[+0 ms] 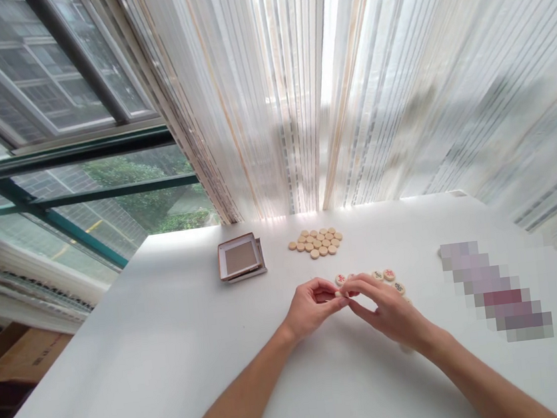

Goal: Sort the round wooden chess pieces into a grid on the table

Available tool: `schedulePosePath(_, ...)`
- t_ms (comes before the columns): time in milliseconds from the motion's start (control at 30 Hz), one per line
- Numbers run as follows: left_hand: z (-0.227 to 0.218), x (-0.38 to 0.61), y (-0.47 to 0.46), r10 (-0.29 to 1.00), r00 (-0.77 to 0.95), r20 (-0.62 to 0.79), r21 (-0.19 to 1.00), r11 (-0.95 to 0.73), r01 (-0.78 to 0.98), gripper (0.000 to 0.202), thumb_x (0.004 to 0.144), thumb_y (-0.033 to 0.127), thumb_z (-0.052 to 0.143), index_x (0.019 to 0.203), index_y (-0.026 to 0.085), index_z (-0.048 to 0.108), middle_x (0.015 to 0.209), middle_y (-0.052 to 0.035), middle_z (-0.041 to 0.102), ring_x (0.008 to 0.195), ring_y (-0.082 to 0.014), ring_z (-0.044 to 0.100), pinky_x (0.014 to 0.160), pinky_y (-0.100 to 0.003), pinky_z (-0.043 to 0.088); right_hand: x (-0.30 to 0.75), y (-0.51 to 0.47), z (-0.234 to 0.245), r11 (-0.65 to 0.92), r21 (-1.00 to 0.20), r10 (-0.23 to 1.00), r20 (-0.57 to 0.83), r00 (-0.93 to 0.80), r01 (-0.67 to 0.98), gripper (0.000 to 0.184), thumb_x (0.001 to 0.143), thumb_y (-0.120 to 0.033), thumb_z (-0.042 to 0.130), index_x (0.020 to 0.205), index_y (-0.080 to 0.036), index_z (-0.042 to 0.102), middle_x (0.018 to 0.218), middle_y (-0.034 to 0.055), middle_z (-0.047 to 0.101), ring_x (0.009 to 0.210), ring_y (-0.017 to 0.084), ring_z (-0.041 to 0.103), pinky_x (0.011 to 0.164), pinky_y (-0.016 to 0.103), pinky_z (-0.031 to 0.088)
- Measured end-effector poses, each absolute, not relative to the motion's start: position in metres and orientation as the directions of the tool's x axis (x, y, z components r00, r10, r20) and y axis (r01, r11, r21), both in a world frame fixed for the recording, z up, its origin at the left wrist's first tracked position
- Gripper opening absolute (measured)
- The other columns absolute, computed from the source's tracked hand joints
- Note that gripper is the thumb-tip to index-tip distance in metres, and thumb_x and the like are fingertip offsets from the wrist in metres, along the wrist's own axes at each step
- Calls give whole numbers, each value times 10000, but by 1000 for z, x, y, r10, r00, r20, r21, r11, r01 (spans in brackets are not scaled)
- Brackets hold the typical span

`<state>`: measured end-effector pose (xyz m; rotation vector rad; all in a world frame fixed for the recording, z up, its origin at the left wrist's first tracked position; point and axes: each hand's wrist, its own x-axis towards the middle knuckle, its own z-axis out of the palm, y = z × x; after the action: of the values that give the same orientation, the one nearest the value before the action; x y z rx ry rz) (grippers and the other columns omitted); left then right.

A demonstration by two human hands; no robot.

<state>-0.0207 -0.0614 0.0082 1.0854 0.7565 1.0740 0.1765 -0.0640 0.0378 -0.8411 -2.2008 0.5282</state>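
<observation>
My left hand point(310, 307) and my right hand point(387, 305) meet over the white table. Between their fingertips is a small, pale round Chinese chess piece point(338, 294), pinched by both hands; its marking cannot be made out. Just beyond the fingers lie several face-up Chinese chess pieces point(389, 275) with red or dark characters. They run in a row that bends toward me on the right, and my right hand covers part of it. Farther back, a cluster of plain-looking round pieces point(323, 251) lies flat, with no characters showing.
An open shallow box point(221, 261) sits at the back left of the white table point(174, 355). A pixelated, blurred-out object point(494, 292) lies on the right. Striped sheer curtains point(271, 102) hang behind the far edge, and a window point(67, 79) is at the left.
</observation>
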Motion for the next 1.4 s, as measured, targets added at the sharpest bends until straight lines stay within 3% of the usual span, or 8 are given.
schedulePosePath(233, 13, -18, -62, 944, 329, 7, 969, 74, -235, 370, 753, 408, 805, 936, 123, 659, 924, -126, 769, 882, -244, 739, 758, -313, 561, 179, -66, 37, 721, -588, 674, 474, -567, 366, 326, 960, -152, 538, 1254, -292, 549, 1039, 58, 647, 916, 194, 644, 805, 350, 540)
schedulePosePath(533, 10, -22, -61, 929, 368, 32, 987, 29, -159, 358, 853, 435, 706, 1034, 134, 638, 965, -132, 758, 842, -211, 728, 713, -290, 534, 182, -65, 35, 696, -582, 709, 463, -533, 421, 287, 955, -216, 563, 1229, -297, 587, 1025, 66, 652, 868, 203, 663, 781, 368, 577)
schedulePosePath(867, 10, -23, -62, 911, 409, 50, 981, 31, -190, 371, 855, 409, 712, 1103, 143, 635, 1006, -132, 742, 846, -207, 723, 720, -295, 533, 184, -64, 32, 678, -605, 729, 484, -484, 417, 293, 939, -246, 613, 1228, -291, 599, 1085, 78, 637, 902, 204, 670, 775, 358, 594)
schedulePosePath(1400, 12, -22, -63, 924, 381, 43, 974, 47, -223, 397, 823, 423, 743, 1080, 125, 695, 1002, -136, 749, 891, -234, 727, 866, -390, 570, 185, -61, 33, 695, -569, 718, 516, -467, 440, 256, 923, -279, 633, 1179, -279, 631, 1053, 71, 681, 878, 206, 692, 777, 358, 594)
